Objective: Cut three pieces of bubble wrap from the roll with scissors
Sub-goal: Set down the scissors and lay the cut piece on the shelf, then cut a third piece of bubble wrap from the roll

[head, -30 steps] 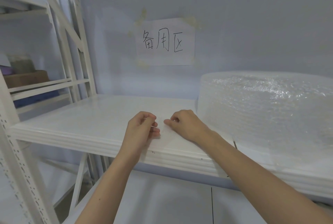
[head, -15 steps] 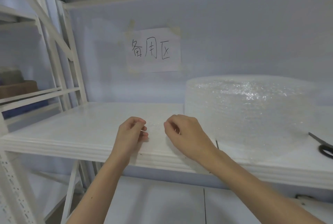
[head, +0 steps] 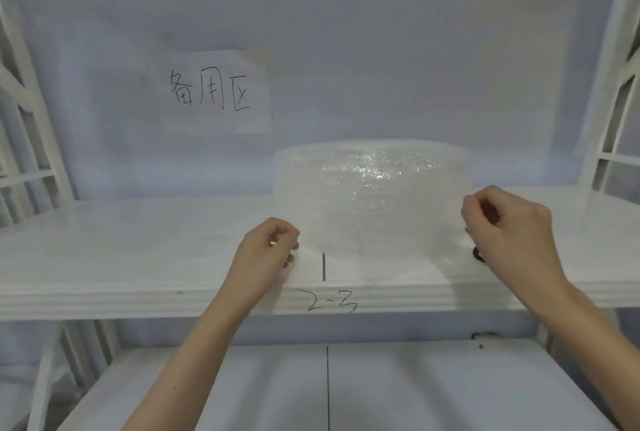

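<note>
**Both hands pinching a bubble wrap sheet, spread in front of the roll**

Nearest: lower shelf (head: 242, 392), white, with a thin dark line running near-to-far down its middle. Both forearms come up over it.

Left hand (head: 266, 250): fingers curled, thumb and fingertips pinching the left edge of a translucent bubble wrap sheet (head: 377, 257). Right hand (head: 509, 233): same pinch on the sheet's right edge, held a bit higher than the left. Hands are well apart, sheet stretched between them and hanging just above the near part of the upper shelf (head: 138, 250).

Sheet's lower edge drapes to about the shelf's front lip. Can't tell whether it is attached to the roll or already separate.

On the shelf front lip: handwritten "2-3" mark (head: 332, 304), with a short black line (head: 323, 266) on the shelf top just above it, seen through the sheet.

Just below the right hand: small dark object (head: 478, 255) on the shelf, mostly hidden by the hand. Can't identify it.

Behind the sheet: bubble wrap roll (head: 374, 174), standing on end on the shelf, centre-right, glossy on the upper part.

Far: back wall with a taped paper sign (head: 221, 91), handwritten characters, left of the roll. White rack uprights (head: 31, 112) at the left and right sides.
</note>
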Motion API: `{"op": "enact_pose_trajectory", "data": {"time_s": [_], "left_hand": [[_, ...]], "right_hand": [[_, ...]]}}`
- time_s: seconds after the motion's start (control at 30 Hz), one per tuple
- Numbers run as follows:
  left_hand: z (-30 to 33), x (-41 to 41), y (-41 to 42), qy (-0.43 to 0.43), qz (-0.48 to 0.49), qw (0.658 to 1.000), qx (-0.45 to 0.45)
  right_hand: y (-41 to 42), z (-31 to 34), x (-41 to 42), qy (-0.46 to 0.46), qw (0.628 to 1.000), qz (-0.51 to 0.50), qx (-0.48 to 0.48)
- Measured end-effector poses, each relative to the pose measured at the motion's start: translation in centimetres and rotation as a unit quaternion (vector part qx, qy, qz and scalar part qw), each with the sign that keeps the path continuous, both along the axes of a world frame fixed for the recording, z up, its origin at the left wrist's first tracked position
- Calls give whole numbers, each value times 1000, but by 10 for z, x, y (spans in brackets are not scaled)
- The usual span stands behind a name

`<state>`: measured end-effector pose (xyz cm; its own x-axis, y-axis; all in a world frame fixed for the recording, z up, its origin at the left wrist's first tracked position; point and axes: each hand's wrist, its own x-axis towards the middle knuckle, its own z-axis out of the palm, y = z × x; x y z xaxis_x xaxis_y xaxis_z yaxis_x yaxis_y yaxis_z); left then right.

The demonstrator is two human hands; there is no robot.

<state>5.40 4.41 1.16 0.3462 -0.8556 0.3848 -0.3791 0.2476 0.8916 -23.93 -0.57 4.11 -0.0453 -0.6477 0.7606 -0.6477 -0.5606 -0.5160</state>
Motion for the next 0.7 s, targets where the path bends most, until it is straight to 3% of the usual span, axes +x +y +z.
{"op": "enact_pose_trajectory", "data": {"time_s": [0.1,0.2,0.4,0.7], "left_hand": [[2,-29,-8,-37,-55,998,14],[1,-51,-14,-73,-107,991,44],[-9,-71,-13,-139,-148,977,64],[-14,-75,-11,-126,-173,977,23]], "right_hand": [[-34,-13,-39,113,979,-121,115],[-56,-25,-54,189,947,-131,224],[-65,-16,-58,205,927,-137,283],[-53,0,-63,270,892,-151,330]]}}
